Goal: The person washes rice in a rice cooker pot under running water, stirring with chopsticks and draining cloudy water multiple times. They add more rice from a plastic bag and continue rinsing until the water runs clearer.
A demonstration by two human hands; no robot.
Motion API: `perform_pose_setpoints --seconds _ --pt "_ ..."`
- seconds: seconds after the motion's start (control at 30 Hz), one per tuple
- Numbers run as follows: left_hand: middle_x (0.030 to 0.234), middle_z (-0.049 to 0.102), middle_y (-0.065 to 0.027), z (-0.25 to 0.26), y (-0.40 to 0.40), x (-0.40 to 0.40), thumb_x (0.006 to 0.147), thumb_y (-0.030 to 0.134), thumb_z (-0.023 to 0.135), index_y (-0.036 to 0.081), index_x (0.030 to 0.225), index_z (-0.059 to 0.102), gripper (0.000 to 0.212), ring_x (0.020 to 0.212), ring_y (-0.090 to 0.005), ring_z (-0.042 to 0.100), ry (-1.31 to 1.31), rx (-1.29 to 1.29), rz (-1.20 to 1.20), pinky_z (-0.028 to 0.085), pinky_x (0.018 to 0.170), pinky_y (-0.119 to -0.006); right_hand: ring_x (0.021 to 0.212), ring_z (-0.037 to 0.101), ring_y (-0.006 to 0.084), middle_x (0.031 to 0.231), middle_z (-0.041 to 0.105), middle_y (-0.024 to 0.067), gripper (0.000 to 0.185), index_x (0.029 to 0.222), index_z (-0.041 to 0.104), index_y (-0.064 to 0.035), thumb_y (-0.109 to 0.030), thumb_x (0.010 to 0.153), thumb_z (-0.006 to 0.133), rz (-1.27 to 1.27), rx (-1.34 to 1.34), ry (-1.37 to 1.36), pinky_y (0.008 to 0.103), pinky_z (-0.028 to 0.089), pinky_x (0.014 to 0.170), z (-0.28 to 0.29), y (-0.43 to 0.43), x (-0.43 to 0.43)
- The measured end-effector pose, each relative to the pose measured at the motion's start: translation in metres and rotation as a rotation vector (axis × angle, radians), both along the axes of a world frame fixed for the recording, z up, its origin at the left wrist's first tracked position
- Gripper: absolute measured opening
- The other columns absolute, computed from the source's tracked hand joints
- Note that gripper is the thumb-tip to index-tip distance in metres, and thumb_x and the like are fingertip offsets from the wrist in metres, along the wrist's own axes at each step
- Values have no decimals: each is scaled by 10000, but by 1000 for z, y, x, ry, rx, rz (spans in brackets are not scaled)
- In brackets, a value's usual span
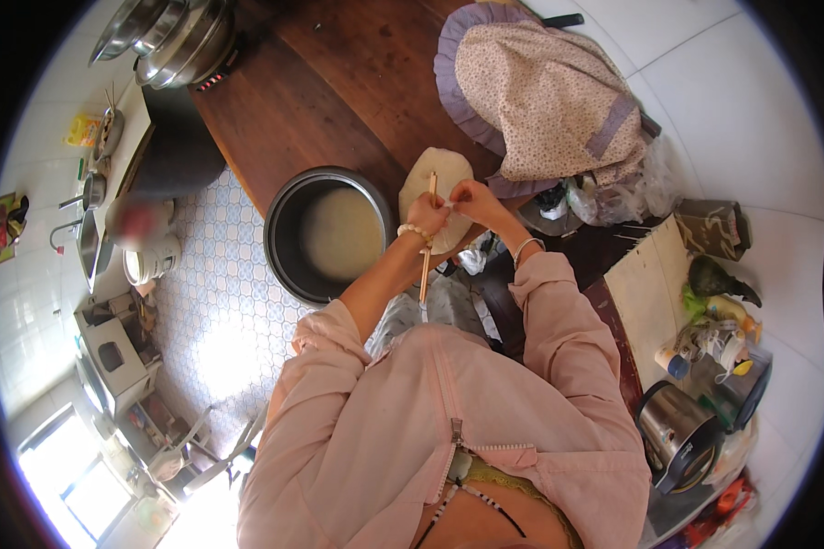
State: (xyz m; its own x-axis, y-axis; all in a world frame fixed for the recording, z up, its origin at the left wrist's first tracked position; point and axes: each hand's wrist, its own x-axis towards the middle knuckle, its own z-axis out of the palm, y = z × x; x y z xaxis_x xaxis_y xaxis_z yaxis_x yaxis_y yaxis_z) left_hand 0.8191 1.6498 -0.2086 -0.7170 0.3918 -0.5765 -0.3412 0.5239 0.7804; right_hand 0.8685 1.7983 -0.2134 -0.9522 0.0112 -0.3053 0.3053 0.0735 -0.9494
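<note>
My left hand (429,214), with a beaded bracelet at its wrist, grips a pair of wooden chopsticks (424,278) that point up and down the view. My right hand (479,203) is beside it, fingertips drawn together close to the left fingers. A tiny pale bit may be between them; it is too small to tell. Beneath both hands lies a pale, roundish, flat thing (434,163) at the table edge, its material unclear. To the left of my forearm stands a dark inner cooking pot (275,237) holding a cloudy, cream-coloured content (340,233).
The brown wooden table (302,89) carries a floral cloth with a purple ruffle (542,89). Plastic bags (594,199) lie below the cloth. Steel pots (185,48) stand at the far left. An electric kettle (680,432) and bottles are at right. Patterned tiles (206,254) cover the floor.
</note>
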Motion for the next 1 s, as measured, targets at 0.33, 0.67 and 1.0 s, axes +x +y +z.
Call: perform_pose_setpoints --seconds 0.33,0.67,1.0 --pt "629 577 -53 -20 -4 12 693 97 611 4 807 538 164 510 -119 557 318 26 79 455 477 -252 659 511 84 759 555 27 99 891 552 -13 -73 813 543 -103 -276 -155 213 429 591 -7 -3 6" --pt "634 581 -44 8 0 3 755 51 568 3 851 573 108 484 -87 523 -108 165 224 390 405 -217 489 451 104 591 471 14 191 761 527 -24 -186 853 486 -148 -483 -320 249 385 448 -18 -7 15" --pt "590 582 -60 -1 -1 6 666 179 681 12 779 570 231 474 -116 547 133 -14 131 428 437 -254 494 459 108 594 480 24 209 736 513 -39 -190 862 443 -156 -423 -339 249 393 462 -9 -17 12"
